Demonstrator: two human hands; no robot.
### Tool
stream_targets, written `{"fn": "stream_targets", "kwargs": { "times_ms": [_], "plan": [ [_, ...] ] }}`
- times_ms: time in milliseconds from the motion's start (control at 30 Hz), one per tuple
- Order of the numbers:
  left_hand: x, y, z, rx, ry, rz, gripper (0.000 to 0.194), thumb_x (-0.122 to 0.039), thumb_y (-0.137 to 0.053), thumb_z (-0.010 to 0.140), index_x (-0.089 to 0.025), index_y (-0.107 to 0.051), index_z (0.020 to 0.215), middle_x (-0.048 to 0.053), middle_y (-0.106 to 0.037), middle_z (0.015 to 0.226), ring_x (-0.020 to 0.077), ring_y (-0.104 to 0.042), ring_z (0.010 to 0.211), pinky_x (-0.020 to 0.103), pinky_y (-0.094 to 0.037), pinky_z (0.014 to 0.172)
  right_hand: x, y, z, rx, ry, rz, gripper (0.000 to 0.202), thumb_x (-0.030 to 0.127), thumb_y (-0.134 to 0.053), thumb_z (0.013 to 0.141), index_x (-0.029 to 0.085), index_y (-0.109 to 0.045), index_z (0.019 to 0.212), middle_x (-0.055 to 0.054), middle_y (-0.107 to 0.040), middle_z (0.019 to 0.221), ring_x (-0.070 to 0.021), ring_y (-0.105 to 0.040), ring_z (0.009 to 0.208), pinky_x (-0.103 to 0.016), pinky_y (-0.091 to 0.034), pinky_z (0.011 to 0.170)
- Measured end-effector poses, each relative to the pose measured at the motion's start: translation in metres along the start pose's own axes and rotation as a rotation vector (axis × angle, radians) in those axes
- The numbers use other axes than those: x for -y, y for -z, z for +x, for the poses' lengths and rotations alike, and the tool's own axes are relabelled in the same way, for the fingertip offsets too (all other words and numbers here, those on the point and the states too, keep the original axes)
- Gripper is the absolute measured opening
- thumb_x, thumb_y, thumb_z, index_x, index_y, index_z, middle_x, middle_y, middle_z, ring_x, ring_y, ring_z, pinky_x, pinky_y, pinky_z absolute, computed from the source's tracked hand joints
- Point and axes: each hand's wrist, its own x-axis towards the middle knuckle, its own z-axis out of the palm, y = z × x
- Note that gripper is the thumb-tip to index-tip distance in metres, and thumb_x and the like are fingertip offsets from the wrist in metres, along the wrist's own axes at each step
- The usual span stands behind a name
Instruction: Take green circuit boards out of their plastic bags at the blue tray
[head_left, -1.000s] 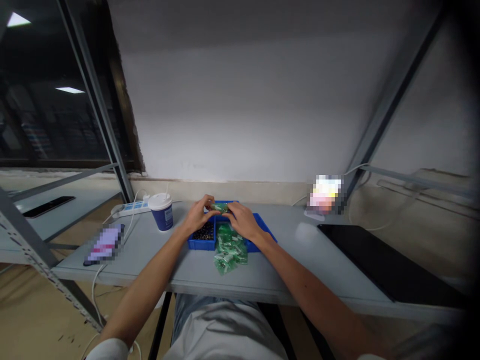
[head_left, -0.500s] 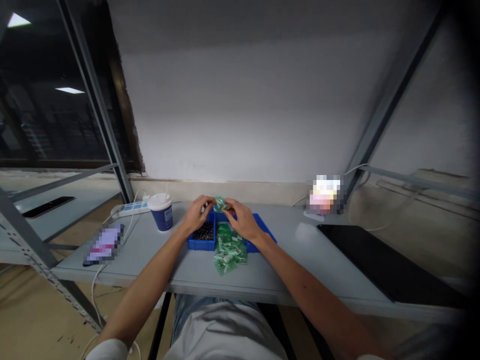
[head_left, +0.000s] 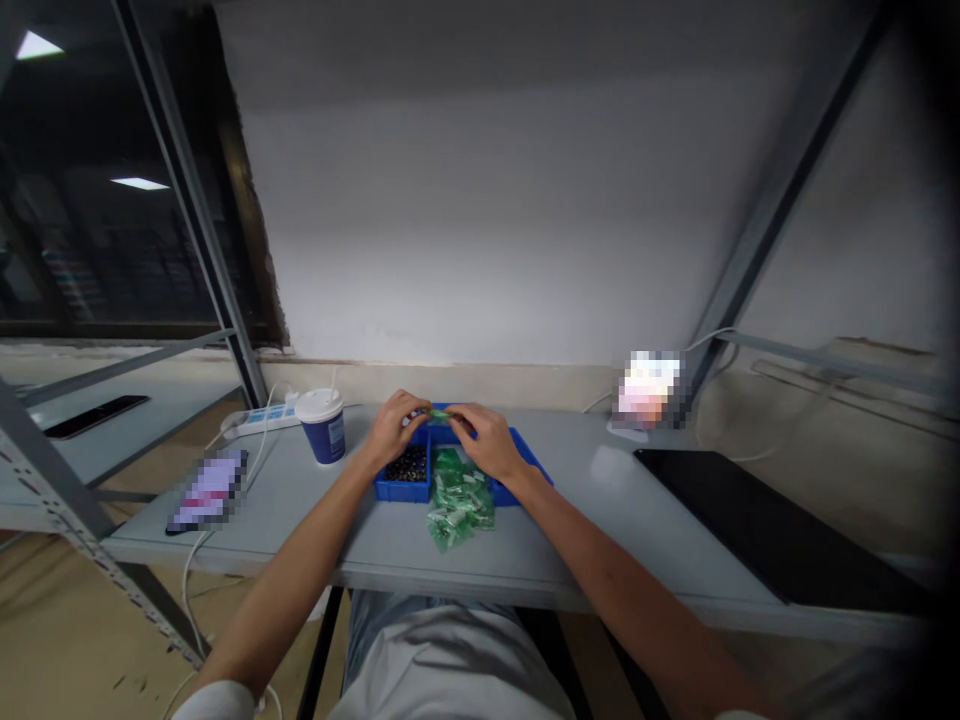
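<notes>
Between my two hands a small green plastic bag (head_left: 438, 415) is pinched above the back of the blue bins. My left hand (head_left: 393, 428) grips its left edge, over a blue bin (head_left: 405, 491) that holds many small dark parts. My right hand (head_left: 486, 440) pinches the right edge, over another blue bin (head_left: 529, 455) whose contents are mostly hidden by the hand. Several filled green bags (head_left: 459, 500) lie heaped in the middle bin and spill over its front onto the table.
A blue paper cup (head_left: 324, 430) with a white lid stands left of the bins, by a power strip (head_left: 262, 418). A blurred phone (head_left: 208, 490) lies at the left. On the right are a lit, blurred screen (head_left: 649, 390) and a flat black panel (head_left: 750, 520).
The small green bag has tilted or folded between my fingers and now shows as a thin strip. Both hands stay almost in place.
</notes>
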Motion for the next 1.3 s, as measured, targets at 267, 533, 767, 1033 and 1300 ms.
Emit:
{"fn": "stream_targets", "kwargs": {
  "times_ms": [267,533,767,1033,1300],
  "plan": [
    [-0.0025,-0.0040,-0.0020,-0.012,0.081,-0.037,0.018,-0.034,-0.063,0.090,-0.018,-0.060,0.099,0.003,-0.065,0.090,0.0146,-0.058,0.078,0.029,-0.049,0.074,-0.0028,-0.0009,0.0013,-0.051,-0.025,-0.006,0.015,0.026,-0.051,0.095,0.021,-0.064,0.100,-0.006,-0.067,0.094,-0.0188,-0.063,0.086,-0.033,-0.049,0.080],
    [-0.0058,-0.0018,0.0001,-0.047,0.070,-0.046,0.011,-0.028,-0.058,0.093,-0.019,-0.066,0.093,0.003,-0.065,0.088,0.0141,-0.059,0.081,0.028,-0.049,0.079,-0.0060,-0.0024,-0.0006,-0.058,-0.068,-0.013,0.012,0.025,-0.051,0.094,0.021,-0.062,0.096,-0.004,-0.068,0.084,-0.0172,-0.062,0.075,-0.029,-0.047,0.072],
    [-0.0004,-0.0020,-0.0003,-0.026,0.054,-0.044,0.019,-0.018,-0.052,0.095,-0.021,-0.068,0.105,0.005,-0.067,0.097,0.0158,-0.059,0.087,0.030,-0.049,0.083,-0.0094,-0.0030,-0.0010,-0.056,-0.064,-0.014,0.022,0.018,-0.048,0.092,0.022,-0.064,0.107,-0.005,-0.070,0.099,-0.0179,-0.064,0.082,-0.032,-0.049,0.079],
    [-0.0017,-0.0007,0.0010,-0.055,-0.044,0.025,0.015,-0.030,-0.061,0.091,-0.019,-0.070,0.095,0.006,-0.066,0.087,0.0186,-0.056,0.086,0.034,-0.049,0.079,-0.0048,0.0000,0.0013,-0.065,-0.031,0.003,0.016,0.029,-0.054,0.094,0.022,-0.068,0.094,-0.007,-0.066,0.093,-0.0187,-0.062,0.085,-0.032,-0.049,0.079],
    [-0.0059,-0.0018,0.0015,-0.080,-0.039,0.037,0.014,-0.030,-0.061,0.091,-0.020,-0.068,0.097,0.007,-0.066,0.096,0.0198,-0.056,0.095,0.034,-0.050,0.080,-0.0079,-0.0043,-0.0017,-0.085,-0.137,-0.025,0.010,0.031,-0.059,0.091,0.021,-0.060,0.091,-0.001,-0.064,0.075,-0.0155,-0.058,0.066,-0.028,-0.045,0.066]
  ]
}}
